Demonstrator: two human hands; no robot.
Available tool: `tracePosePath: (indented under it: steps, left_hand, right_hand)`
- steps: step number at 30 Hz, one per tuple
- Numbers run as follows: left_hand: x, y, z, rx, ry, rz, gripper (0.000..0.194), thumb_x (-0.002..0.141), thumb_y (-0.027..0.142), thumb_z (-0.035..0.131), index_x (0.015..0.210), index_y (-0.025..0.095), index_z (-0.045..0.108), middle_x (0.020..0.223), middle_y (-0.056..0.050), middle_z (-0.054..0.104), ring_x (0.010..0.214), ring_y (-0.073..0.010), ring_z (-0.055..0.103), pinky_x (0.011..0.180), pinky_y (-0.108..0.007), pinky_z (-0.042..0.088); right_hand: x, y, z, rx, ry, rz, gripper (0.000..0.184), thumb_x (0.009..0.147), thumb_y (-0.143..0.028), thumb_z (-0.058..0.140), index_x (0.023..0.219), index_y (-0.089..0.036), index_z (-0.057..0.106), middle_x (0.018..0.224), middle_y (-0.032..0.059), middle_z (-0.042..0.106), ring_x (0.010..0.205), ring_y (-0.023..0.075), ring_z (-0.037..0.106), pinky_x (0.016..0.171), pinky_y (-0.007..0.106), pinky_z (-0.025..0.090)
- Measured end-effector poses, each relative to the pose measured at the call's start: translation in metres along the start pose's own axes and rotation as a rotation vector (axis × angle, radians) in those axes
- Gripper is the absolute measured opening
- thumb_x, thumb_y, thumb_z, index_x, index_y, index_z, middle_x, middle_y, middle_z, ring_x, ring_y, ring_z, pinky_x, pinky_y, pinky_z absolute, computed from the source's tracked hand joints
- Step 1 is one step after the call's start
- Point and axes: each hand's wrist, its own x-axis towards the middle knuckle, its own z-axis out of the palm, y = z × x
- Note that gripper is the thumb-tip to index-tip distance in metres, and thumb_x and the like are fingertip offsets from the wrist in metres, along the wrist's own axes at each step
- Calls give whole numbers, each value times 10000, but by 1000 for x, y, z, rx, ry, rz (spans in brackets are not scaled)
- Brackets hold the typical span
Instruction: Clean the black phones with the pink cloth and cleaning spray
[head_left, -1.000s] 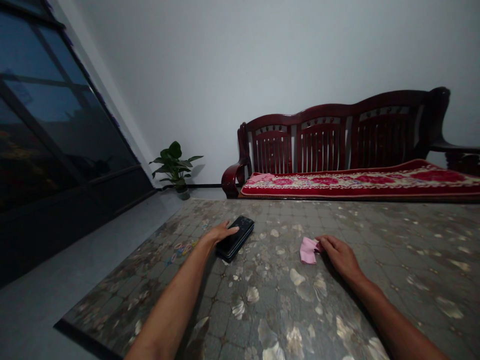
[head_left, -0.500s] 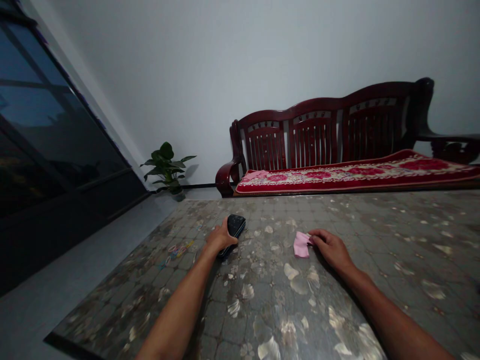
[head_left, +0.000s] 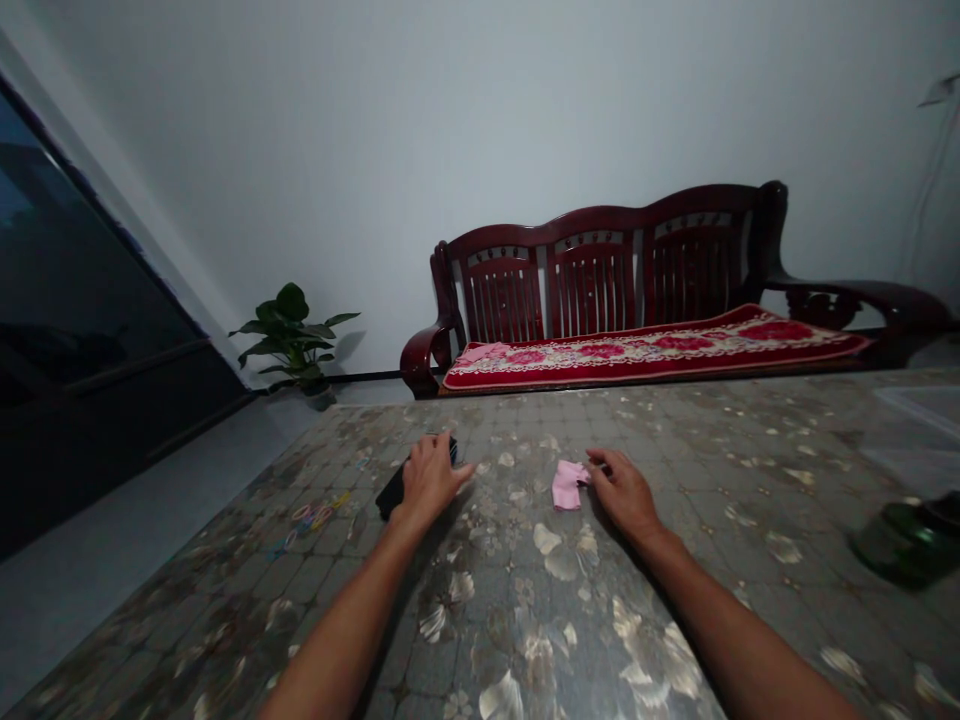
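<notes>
A flat black wallet-like case [head_left: 391, 492] lies on the patterned table, partly hidden under my left hand [head_left: 430, 478]. That hand rests over it with the fingers bent across the top and the thumb stretched out to the right, off the case. To the right, a small folded pink cloth [head_left: 567, 486] lies on the tabletop. My right hand [head_left: 624, 492] is beside its right end, fingertips touching or almost touching it, with the fingers loosely apart.
Several small coloured clips or bands [head_left: 321, 514] lie left of my left hand. A green glass jar [head_left: 904, 545] and a clear plastic container [head_left: 911, 425] are on the right. Beyond the table [head_left: 480, 640] stand a wooden bench [head_left: 592, 225] and a potted plant [head_left: 292, 335].
The view has turned right, bringing in the jar and container. My left hand has loosened, its thumb now off the case, which sits slightly further left. My right fingers have eased at the cloth.
</notes>
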Motion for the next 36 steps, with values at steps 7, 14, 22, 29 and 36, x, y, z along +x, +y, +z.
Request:
tracePosePath:
  steps: [7, 14, 22, 29, 36]
  left_hand:
    - [-23, 79, 52, -182, -220, 138, 184, 872, 344, 646, 864, 180, 730, 1082, -148, 703, 1110, -333, 610, 979, -387, 407]
    - [-34, 111, 89, -290, -193, 128, 108, 740, 243, 731, 712, 190, 641, 1022, -117, 686, 1099, -328, 586, 912, -371, 396]
    - [-25, 121, 113, -764, -263, 177, 124, 685, 187, 670, 761, 199, 572, 700, 26, 615, 670, -160, 601, 632, -239, 417]
    - [-29, 127, 114, -1244, -377, 150, 364, 640, 258, 705, 982, 183, 605, 890, -26, 707, 720, -155, 638, 622, -219, 467]
    - [-29, 123, 111, -1551, -570, 27, 529, 540, 242, 891, 1027, 136, 711, 893, -43, 733, 696, -137, 635, 609, -202, 454]
  right_hand:
    - [0, 9, -3, 66, 81, -19, 362, 829, -354, 447, 1014, -192, 713, 1032, 96, 709, 960, 242, 653, 872, 379, 507]
    - [-2, 14, -3, 88, 91, -31, 298, 793, -252, 478, 955, -220, 725, 996, 73, 716, 949, 236, 654, 880, 380, 512]
    - [19, -4, -17, 127, 29, -51, 325, 762, -191, 483, 963, -200, 739, 1007, 80, 702, 937, 220, 649, 862, 345, 504]
    - [28, -10, -36, 450, -168, 114, 516, 732, -354, 659, 1229, -218, 671, 1205, 96, 676, 1051, 255, 629, 874, 368, 523]
    - [22, -9, -20, 706, -246, 267, 341, 591, -325, 741, 893, -167, 725, 772, 31, 708, 682, 177, 611, 662, 291, 490]
